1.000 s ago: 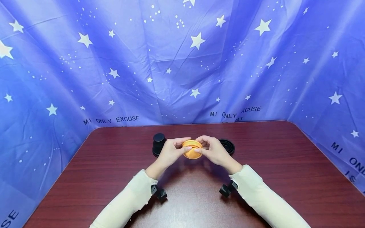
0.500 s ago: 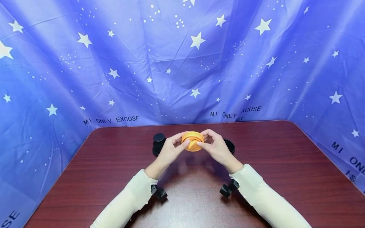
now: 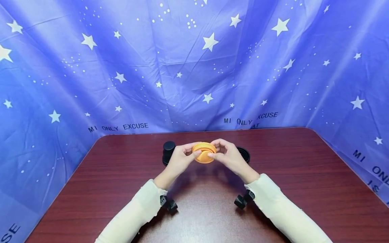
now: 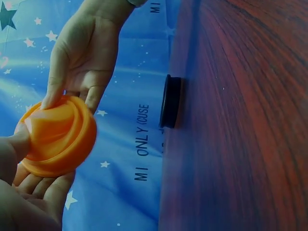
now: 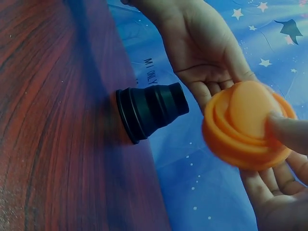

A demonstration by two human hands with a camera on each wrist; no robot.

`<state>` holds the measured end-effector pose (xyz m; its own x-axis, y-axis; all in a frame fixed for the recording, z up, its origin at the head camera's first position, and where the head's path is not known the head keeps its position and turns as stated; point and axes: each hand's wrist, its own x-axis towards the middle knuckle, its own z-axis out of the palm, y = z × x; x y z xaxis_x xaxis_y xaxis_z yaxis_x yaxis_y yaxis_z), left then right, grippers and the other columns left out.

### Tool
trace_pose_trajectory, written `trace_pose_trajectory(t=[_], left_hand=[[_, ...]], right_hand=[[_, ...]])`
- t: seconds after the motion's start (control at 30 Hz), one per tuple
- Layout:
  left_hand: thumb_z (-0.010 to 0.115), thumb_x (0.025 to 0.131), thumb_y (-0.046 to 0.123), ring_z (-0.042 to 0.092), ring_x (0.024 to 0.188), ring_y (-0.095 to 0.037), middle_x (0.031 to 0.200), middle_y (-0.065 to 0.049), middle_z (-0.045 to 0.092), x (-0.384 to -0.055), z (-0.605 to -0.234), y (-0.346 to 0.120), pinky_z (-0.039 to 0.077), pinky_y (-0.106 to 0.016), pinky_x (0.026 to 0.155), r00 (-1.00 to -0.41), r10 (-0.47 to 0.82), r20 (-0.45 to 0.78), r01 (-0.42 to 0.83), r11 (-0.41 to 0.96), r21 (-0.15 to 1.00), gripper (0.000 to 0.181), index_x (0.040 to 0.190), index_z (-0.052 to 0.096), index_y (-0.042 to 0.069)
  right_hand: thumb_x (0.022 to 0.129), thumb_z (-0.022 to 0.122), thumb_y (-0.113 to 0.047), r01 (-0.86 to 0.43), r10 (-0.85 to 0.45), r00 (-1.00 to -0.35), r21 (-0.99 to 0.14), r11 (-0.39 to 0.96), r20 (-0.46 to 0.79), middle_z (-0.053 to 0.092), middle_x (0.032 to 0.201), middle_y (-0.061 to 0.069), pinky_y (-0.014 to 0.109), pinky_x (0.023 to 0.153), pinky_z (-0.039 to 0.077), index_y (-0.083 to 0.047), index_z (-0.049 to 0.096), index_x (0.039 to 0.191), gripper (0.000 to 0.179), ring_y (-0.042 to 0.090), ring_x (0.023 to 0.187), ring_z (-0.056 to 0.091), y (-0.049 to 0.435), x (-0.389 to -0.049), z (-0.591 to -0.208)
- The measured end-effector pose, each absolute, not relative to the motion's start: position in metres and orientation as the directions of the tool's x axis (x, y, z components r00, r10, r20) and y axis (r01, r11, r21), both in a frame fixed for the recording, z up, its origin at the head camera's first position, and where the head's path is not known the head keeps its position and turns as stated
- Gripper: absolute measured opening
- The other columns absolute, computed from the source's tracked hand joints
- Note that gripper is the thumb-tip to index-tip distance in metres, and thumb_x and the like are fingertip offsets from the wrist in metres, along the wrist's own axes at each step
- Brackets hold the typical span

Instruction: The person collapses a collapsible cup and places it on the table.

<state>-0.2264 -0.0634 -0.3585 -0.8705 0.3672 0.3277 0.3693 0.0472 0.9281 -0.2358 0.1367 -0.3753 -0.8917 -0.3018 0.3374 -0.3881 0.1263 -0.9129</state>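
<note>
Both hands hold an orange collapsible cup up over the table, its ringed face turned toward the head camera. My left hand grips its left side, thumb on the folded middle and fingers behind the rim. From the other side my right hand pinches it the same way. In the right wrist view the centre of the orange cup bulges askew within its rings. Beyond the left hand stands a black stepped cup, extended, narrow end up. A flat black ringed piece lies behind the right hand, partly hidden.
The dark red wooden table reaches back to a blue curtain with white stars. A small black camera mount hangs at each wrist, the left mount and the right mount, below white sleeves.
Both hands raise the orange cup and tip its ringed face more toward the head camera, then lower it slightly. The grips stay much the same; the black pieces have not moved.
</note>
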Motion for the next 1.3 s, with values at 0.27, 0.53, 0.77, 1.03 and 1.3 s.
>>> trace_pose_trajectory(t=[0.27,0.53,0.77,1.03,1.3], left_hand=[[0.063,0.088,0.001,0.063,0.093,-0.020,0.108,-0.024,0.065,-0.225,-0.359,-0.061,0.051,-0.018,0.074,-0.859,0.422,0.290,0.397,0.190,0.898,0.036,0.121,0.057,-0.012],[0.065,0.086,0.000,0.065,0.090,-0.018,0.107,-0.024,0.066,-0.222,-0.358,-0.062,0.053,-0.019,0.072,-0.845,0.440,0.304,0.428,0.216,0.878,0.036,0.119,0.057,-0.013],[0.062,0.089,0.001,0.062,0.089,-0.009,0.112,-0.024,0.064,-0.234,-0.374,-0.063,0.052,-0.021,0.075,-0.845,0.450,0.290,0.385,0.134,0.913,0.038,0.125,0.054,-0.010],[0.059,0.093,0.009,0.061,0.094,-0.008,0.119,-0.020,0.061,-0.243,-0.384,-0.063,0.052,-0.024,0.079,-0.838,0.467,0.282,0.336,0.034,0.941,0.043,0.134,0.050,0.000],[0.060,0.092,0.007,0.063,0.092,-0.009,0.113,-0.023,0.063,-0.244,-0.384,-0.064,0.053,-0.025,0.078,-0.799,0.494,0.343,0.381,-0.025,0.924,0.039,0.129,0.053,-0.005]], right_hand=[[0.082,0.072,-0.004,-0.474,-0.404,-0.837,-0.858,0.199,0.369,0.067,0.097,0.015,0.025,0.072,0.054,0.004,0.063,0.107,0.028,0.013,0.083,0.063,0.139,-0.233,-0.373],[0.081,0.072,-0.002,-0.541,-0.442,-0.802,-0.801,0.257,0.401,0.068,0.090,0.014,0.025,0.067,0.055,0.005,0.064,0.103,0.024,0.011,0.077,0.064,0.138,-0.233,-0.378],[0.083,0.069,0.000,-0.512,-0.413,-0.821,-0.828,0.228,0.393,0.065,0.089,0.013,0.023,0.067,0.053,0.006,0.062,0.102,0.021,0.011,0.076,0.060,0.136,-0.233,-0.379],[0.082,0.068,0.004,-0.456,-0.349,-0.857,-0.874,0.167,0.380,0.063,0.090,0.015,0.022,0.069,0.053,0.005,0.061,0.102,0.021,0.010,0.077,0.062,0.136,-0.232,-0.374],[0.082,0.068,0.005,-0.439,-0.345,-0.865,-0.882,0.169,0.364,0.063,0.091,0.016,0.022,0.069,0.053,0.006,0.061,0.102,0.022,0.010,0.078,0.062,0.138,-0.234,-0.373]])
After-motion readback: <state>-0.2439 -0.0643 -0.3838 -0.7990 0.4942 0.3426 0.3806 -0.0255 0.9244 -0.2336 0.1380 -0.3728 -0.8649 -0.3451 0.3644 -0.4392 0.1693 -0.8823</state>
